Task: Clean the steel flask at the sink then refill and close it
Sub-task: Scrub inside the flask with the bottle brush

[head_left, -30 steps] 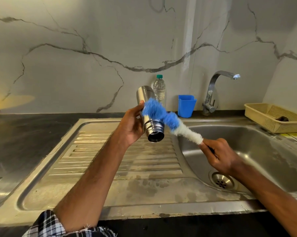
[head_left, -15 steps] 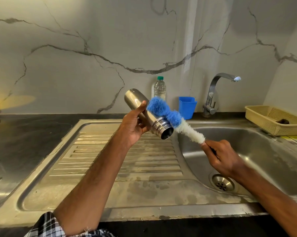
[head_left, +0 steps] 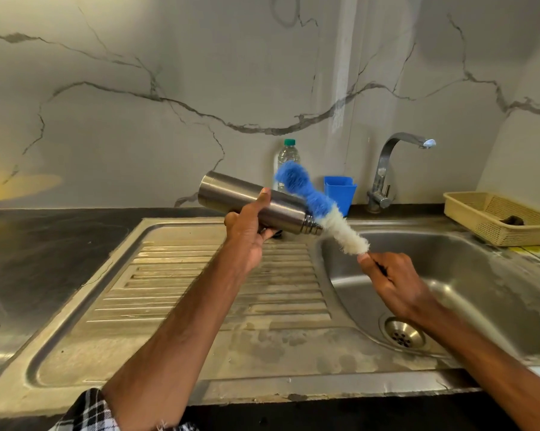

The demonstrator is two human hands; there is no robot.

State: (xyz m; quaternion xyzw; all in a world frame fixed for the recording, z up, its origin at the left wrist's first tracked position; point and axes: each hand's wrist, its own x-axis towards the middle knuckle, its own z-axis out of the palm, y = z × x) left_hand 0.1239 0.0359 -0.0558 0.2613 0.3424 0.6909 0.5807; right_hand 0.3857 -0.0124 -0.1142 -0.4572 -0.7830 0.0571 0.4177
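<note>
Nearest, a checked sleeve [head_left: 88, 412] shows at the bottom edge, above the worn front lip of the steel sink unit. The ribbed drainboard [head_left: 184, 293] spreads wide and bare under the left forearm, with open room on its left out to the dark table [head_left: 44, 244]. On the right the basin [head_left: 495, 284] drops away, its drain [head_left: 404, 335] just beside the right wrist.

The left hand [head_left: 246, 231] is up over the far part of the drainboard, fingers wrapped round the middle of the steel flask [head_left: 228, 194], thumb laid along the top. The flask lies almost level, base up to the left, threaded neck a little lower and pointing right toward the basin's rim. The cap is off.

The right hand [head_left: 393, 281] hangs over the basin, clenched on the dark handle of the bottle brush [head_left: 320, 206]. The brush slants up and left: its white bristles cross at the flask's neck and its blue head stands beyond the flask, outside the mouth. Whether the bristles touch the neck cannot be told.

Farther back, along the marble-veined wall, stand a plastic bottle [head_left: 288, 155], a blue cup [head_left: 340, 192] and the tap [head_left: 387, 169], its spout curving over the basin. A cream basket [head_left: 467, 209] sits at the far right, well apart from both hands.
</note>
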